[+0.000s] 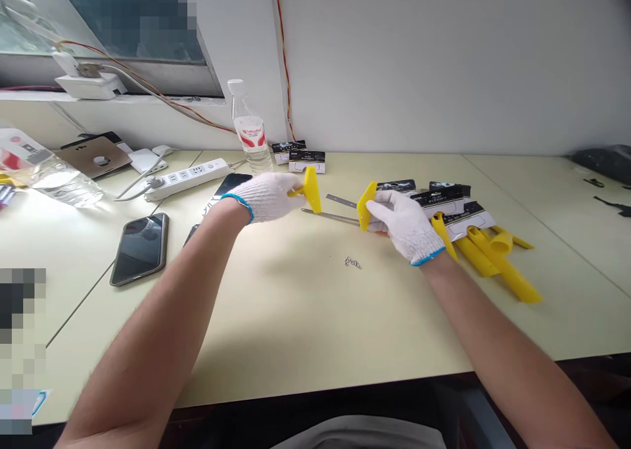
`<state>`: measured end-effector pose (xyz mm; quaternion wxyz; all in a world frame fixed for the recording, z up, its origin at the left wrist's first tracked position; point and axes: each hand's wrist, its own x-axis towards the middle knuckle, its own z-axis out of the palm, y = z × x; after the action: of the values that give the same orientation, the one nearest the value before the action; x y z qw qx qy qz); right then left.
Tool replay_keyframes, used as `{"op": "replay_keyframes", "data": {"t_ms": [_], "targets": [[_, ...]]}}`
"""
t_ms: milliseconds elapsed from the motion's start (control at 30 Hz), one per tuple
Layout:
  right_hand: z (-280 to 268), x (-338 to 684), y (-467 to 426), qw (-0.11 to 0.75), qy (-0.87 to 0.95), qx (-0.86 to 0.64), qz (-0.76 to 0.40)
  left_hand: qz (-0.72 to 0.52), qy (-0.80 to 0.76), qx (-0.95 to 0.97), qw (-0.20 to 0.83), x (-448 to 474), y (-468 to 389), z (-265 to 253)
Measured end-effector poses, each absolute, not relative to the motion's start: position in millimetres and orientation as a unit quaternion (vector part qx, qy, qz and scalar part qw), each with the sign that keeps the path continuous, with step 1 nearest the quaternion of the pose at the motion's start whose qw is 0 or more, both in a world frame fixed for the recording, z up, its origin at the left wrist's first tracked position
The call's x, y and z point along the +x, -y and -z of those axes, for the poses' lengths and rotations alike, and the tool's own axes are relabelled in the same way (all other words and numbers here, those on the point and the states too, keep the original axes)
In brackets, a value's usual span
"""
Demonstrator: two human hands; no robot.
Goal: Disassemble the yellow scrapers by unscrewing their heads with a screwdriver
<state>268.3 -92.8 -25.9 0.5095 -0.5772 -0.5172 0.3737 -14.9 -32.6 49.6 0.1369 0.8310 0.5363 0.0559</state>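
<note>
Both my hands wear white knit gloves with blue cuffs. My left hand (273, 198) is closed on the stem of a yellow plastic piece (311, 190) with a flat, plate-like end, held above the table. My right hand (401, 224) grips another yellow plate-shaped piece (367, 206) between thumb and fingers. The two plates face each other, apart. Between the hands show a flat metal strip with holes (342, 201) and a slim metal rod (330, 216); their right ends are hidden by the right hand and its piece. Several small screws (351, 262) lie just below.
Yellow plastic parts (507, 268) and black-and-white packets (444, 202) lie right of my right hand. Behind my left hand stand a water bottle (250, 133) and two packets (306, 162). A power strip (190, 178), phone (140, 248) and tilted bottle (54, 176) are at left.
</note>
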Motion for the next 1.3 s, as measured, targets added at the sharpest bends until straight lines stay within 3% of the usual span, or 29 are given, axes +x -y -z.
{"op": "replay_keyframes", "data": {"t_ms": [233,633,1300], "targets": [[34.1,261.3,98.4,0.438,0.555,-0.586,-0.397,-0.015,-0.432,0.875,0.216,12.8,44.2,-34.8],[28.0,255.1,100.2,0.384,0.586,-0.602,-0.384,-0.033,-0.402,0.883,0.24,24.2,52.0,-30.3],[23.8,249.1,106.8,0.375,0.608,-0.619,-0.327,-0.026,-0.389,0.884,0.259,25.3,51.0,-25.6]]}}
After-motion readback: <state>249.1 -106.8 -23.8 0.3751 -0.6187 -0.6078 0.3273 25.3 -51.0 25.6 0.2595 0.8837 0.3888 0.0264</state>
